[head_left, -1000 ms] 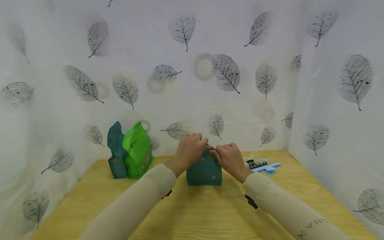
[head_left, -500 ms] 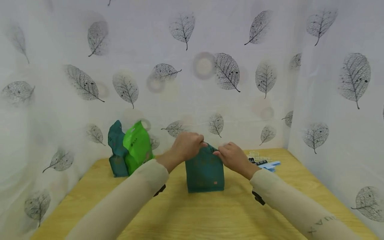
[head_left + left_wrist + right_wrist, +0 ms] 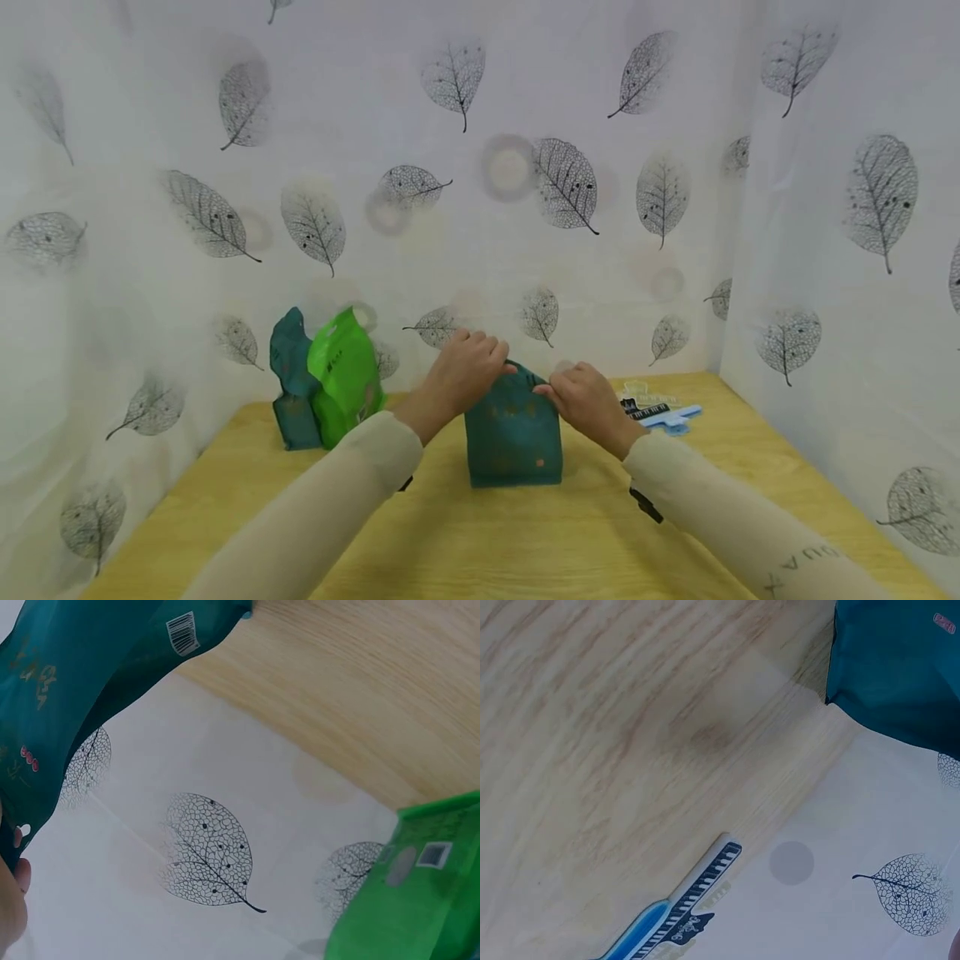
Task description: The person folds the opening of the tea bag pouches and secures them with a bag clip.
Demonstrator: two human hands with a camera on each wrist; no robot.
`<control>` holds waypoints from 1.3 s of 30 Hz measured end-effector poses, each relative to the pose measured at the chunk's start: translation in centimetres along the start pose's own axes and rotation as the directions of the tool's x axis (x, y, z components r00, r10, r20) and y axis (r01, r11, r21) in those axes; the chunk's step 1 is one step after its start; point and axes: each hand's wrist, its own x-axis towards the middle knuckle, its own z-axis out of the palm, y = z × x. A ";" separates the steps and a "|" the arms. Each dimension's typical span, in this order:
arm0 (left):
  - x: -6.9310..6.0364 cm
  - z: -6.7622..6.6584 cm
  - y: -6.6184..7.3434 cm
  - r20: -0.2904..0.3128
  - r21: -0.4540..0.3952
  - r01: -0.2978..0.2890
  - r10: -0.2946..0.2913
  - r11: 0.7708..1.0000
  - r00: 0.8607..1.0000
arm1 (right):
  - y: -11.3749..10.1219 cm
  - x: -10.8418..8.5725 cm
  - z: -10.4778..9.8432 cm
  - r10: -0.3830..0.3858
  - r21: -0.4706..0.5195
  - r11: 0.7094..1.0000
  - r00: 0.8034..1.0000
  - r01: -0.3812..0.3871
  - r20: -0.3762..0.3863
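Observation:
A dark teal bag (image 3: 513, 433) stands upright on the table, held at its top edge by both hands. My left hand (image 3: 463, 375) pinches the top left corner, and my right hand (image 3: 588, 400) pinches the top right corner, a little lower. Between them the top edge slopes down to the right. In the left wrist view the teal bag (image 3: 60, 682) shows gold print and a barcode, with part of my left hand (image 3: 11, 904) at its edge. The right wrist view shows a lower corner of the bag (image 3: 900, 675).
Another teal bag (image 3: 296, 408) and a bright green bag (image 3: 345, 375) stand together at the back left of the wooden table (image 3: 465, 550). Piano-patterned clips (image 3: 647, 410) and a light blue clip (image 3: 678, 417) lie at the back right. A leaf-print curtain (image 3: 480, 250) surrounds the table.
Since a second ago my hands have moved apart along the bag's top edge, and the bag has come slightly closer. Over the last half second little has moved.

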 end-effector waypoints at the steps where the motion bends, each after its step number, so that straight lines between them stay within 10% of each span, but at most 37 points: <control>1: -0.1 0.1 0.0 -0.013 -0.006 -0.005 0.005 1.000 1.000 | 0.0 -0.1 0.0 -0.006 0.001 1.000 1.000 0.006 0.007; 14: -0.6 0.2 0.3 -0.039 -0.015 -0.016 0.015 1.000 0.999 | 1.6 -0.2 -2.2 -0.011 0.087 0.996 0.989 -0.001 0.146; 39: -0.6 -0.1 0.4 -0.013 -0.026 -0.013 0.013 1.000 1.000 | 6.5 -4.3 -5.5 0.102 -0.037 0.995 0.941 -0.095 0.324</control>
